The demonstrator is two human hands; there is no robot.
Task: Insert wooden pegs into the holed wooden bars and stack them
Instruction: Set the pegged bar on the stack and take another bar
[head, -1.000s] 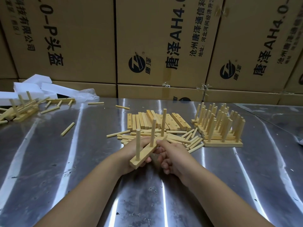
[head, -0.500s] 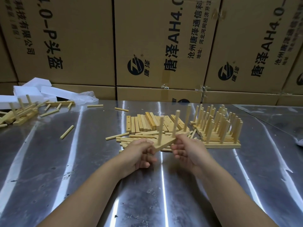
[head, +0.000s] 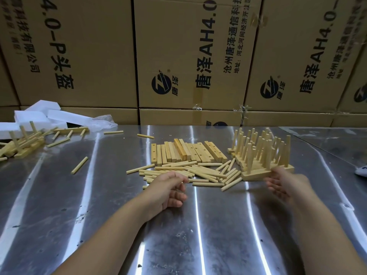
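While the right hand (head: 286, 185) is held palm-inward with its fingers spread and nothing gripped, it is blurred by motion, and its fingertips are seen at the near end of the front pegged bar (head: 256, 176); whether they touch the wood cannot be told. That bar is set against a stack of pegged bars (head: 258, 155) at the right of the steel counter (head: 99, 215), pegs pointing upward. The left hand (head: 170, 190) is rested low at the near edge of the loose pegs (head: 198, 171), its fingers loosely curled and thumb drawn to forefinger; whether a peg is pinched there cannot be made out. Behind the pegs, unfilled holed bars (head: 186, 151) are laid side by side. A stray peg (head: 79, 165) is seen apart at the left, beyond it a toppled heap of pegged bars (head: 21, 141) and white foam blocks (head: 39, 116). The counter is backed by printed cardboard boxes (head: 190, 56).
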